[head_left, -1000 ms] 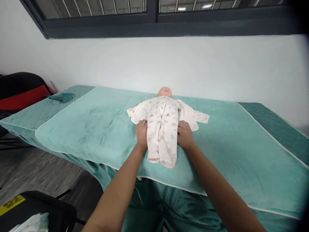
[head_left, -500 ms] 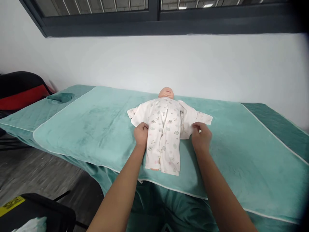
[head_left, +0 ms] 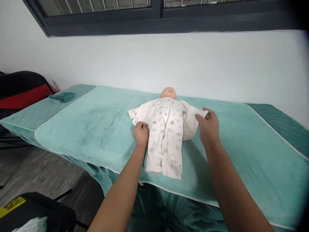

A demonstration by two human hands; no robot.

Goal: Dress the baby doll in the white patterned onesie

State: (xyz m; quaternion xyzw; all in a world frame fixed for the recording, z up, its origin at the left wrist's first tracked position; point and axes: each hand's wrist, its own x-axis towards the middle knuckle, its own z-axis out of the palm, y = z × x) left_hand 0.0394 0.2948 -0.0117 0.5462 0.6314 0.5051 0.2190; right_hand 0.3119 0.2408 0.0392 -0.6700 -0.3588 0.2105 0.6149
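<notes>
Where the pale wall (head_left: pixel 120 61) comes down below a dark window frame (head_left: pixel 101 28), a long bed (head_left: pixel 84 129) runs along it, covered in green velvety cloth. A red and black chair (head_left: pixel 26 91) stands at its left end, and a black seat (head_left: pixel 48 207) below carries a crumpled cloth (head_left: pixel 35 225). On the bed, near the middle, a doll lies on its back with its head (head_left: pixel 168 92) towards the wall. Patterned trousers (head_left: pixel 166 138) cover its front, and a white shirt (head_left: pixel 190 124) spreads out at both sides. The right hand (head_left: pixel 209 125) pinches the shirt's outer end between thumb and fingers, closed on the cloth and lifting it. The left hand (head_left: pixel 141 132) is curled in beside the trousers, against the shirt's other side; whether its fingers grip any cloth, I cannot tell. The smallest detail is a yellow label (head_left: pixel 12 206) on the black seat.
</notes>
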